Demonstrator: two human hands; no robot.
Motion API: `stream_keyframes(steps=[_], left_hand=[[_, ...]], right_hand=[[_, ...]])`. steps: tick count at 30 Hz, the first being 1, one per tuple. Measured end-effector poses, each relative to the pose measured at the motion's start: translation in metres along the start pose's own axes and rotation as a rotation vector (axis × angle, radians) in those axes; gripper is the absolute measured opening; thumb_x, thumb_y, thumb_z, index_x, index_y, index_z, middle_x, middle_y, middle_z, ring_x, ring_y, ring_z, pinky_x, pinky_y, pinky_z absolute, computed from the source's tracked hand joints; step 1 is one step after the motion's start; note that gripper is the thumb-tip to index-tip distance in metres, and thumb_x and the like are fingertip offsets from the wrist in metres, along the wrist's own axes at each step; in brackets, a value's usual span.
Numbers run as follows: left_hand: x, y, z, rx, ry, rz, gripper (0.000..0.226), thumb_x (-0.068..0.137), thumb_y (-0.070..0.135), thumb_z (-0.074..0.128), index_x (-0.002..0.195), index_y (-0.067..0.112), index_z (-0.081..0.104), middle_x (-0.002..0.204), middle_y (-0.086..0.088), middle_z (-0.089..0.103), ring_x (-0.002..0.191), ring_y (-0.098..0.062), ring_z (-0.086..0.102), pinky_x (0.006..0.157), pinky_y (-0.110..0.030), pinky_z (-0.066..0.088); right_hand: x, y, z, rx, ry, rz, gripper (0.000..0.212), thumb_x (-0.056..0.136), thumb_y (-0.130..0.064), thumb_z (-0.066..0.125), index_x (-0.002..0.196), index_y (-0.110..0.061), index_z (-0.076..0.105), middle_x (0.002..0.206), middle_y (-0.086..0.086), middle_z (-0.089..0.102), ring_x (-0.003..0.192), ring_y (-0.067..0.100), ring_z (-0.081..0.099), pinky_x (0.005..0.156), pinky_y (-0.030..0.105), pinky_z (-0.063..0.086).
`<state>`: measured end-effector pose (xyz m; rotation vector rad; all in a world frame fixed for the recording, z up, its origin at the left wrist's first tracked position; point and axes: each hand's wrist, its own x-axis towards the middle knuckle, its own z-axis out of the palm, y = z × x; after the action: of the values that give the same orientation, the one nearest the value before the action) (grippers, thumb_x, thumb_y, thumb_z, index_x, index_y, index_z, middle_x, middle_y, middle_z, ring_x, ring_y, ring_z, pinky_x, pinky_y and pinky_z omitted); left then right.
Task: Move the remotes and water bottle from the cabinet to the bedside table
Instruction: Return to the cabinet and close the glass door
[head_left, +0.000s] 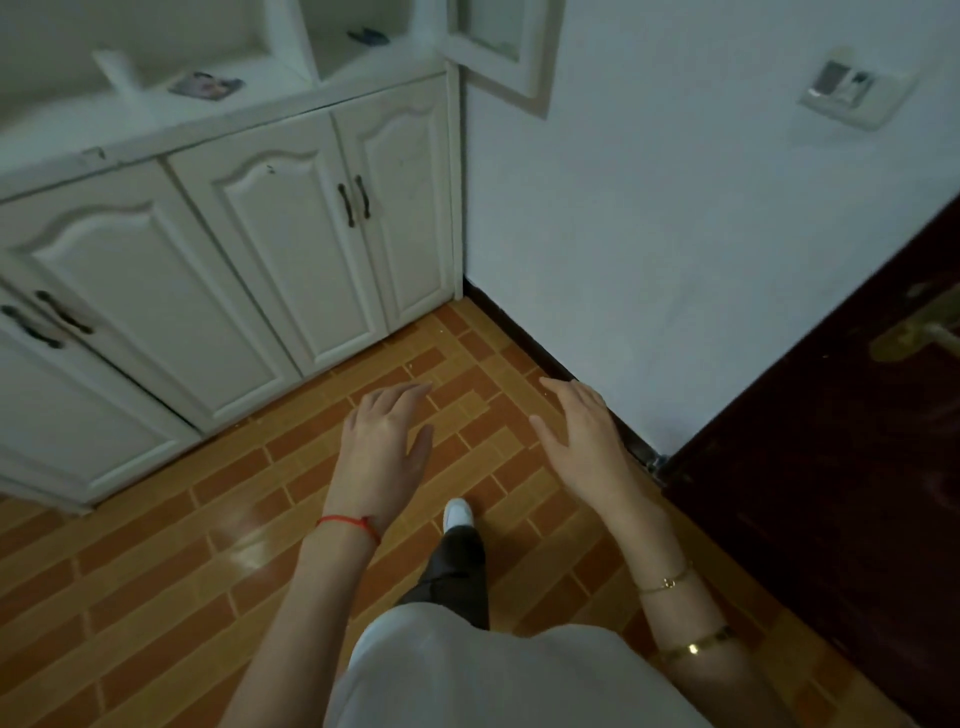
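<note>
Dark remote (368, 36) flat in cabinet (291, 104) right niche; pale upright bottle (115, 70) on ledge, blurred

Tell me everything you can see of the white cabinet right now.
The cabinet is white, painted wood by its look, standing on the tiled floor against the wall corner. Its lower doors are all shut, with arched raised panels and dark curved handles. Above the counter ledge are open compartments. A blurry white upright object and a flat printed item sit on the ledge; a dark object lies in the compartment to the right. One small upper door hangs open. Neither hand touches it.
</note>
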<state>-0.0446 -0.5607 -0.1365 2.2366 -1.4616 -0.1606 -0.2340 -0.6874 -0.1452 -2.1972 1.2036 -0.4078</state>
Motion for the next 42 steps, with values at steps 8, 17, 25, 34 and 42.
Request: stream_keyframes(steps=[8, 17, 25, 34, 42], left_hand=[[0.159, -0.038, -0.014, 0.047, 0.069, -0.015, 0.044, 0.092, 0.021, 0.059, 0.135, 0.018, 0.052, 0.131, -0.001, 0.058, 0.124, -0.025, 0.051, 0.105, -0.044, 0.041], [0.311, -0.072, -0.021, 0.055, 0.091, 0.011, 0.043, 0.092, 0.020, 0.058, 0.135, 0.018, 0.052, 0.132, -0.002, 0.059, 0.124, -0.025, 0.050, 0.106, -0.044, 0.041], [0.404, -0.092, -0.008, 0.058, 0.079, -0.018, 0.043, 0.094, 0.021, 0.056, 0.137, 0.019, 0.051, 0.134, -0.001, 0.057, 0.127, -0.023, 0.048, 0.108, -0.043, 0.039], [0.545, -0.091, 0.003, 0.040, 0.140, -0.033, 0.045, 0.094, 0.021, 0.055, 0.139, 0.019, 0.049, 0.138, -0.001, 0.054, 0.131, -0.026, 0.045, 0.111, -0.044, 0.035], [0.660, -0.068, 0.000, -0.018, 0.248, 0.030, 0.045, 0.093, 0.019, 0.057, 0.137, 0.017, 0.050, 0.135, -0.002, 0.057, 0.128, -0.024, 0.048, 0.108, -0.045, 0.040]], right_hand=[[0.172, -0.031, -0.010, 0.002, 0.027, -0.089, 0.047, 0.099, -0.030, 0.050, 0.143, -0.016, 0.042, 0.142, 0.005, 0.049, 0.138, 0.018, 0.036, 0.114, 0.034, 0.031], [0.314, -0.054, -0.016, 0.020, 0.049, -0.094, 0.047, 0.101, -0.029, 0.048, 0.145, -0.016, 0.041, 0.148, 0.006, 0.044, 0.144, 0.021, 0.028, 0.118, 0.034, 0.023], [0.414, -0.049, -0.004, 0.042, 0.015, -0.088, 0.048, 0.100, -0.028, 0.050, 0.145, -0.015, 0.041, 0.148, 0.008, 0.044, 0.144, 0.025, 0.029, 0.119, 0.039, 0.026], [0.560, -0.045, -0.022, 0.050, 0.027, -0.158, 0.047, 0.099, -0.029, 0.050, 0.144, -0.017, 0.041, 0.147, 0.006, 0.045, 0.142, 0.020, 0.029, 0.113, 0.026, 0.021], [0.667, -0.051, -0.066, 0.046, 0.107, -0.252, 0.048, 0.100, -0.031, 0.048, 0.146, -0.020, 0.039, 0.150, 0.001, 0.042, 0.145, 0.016, 0.026, 0.119, 0.031, 0.022]])
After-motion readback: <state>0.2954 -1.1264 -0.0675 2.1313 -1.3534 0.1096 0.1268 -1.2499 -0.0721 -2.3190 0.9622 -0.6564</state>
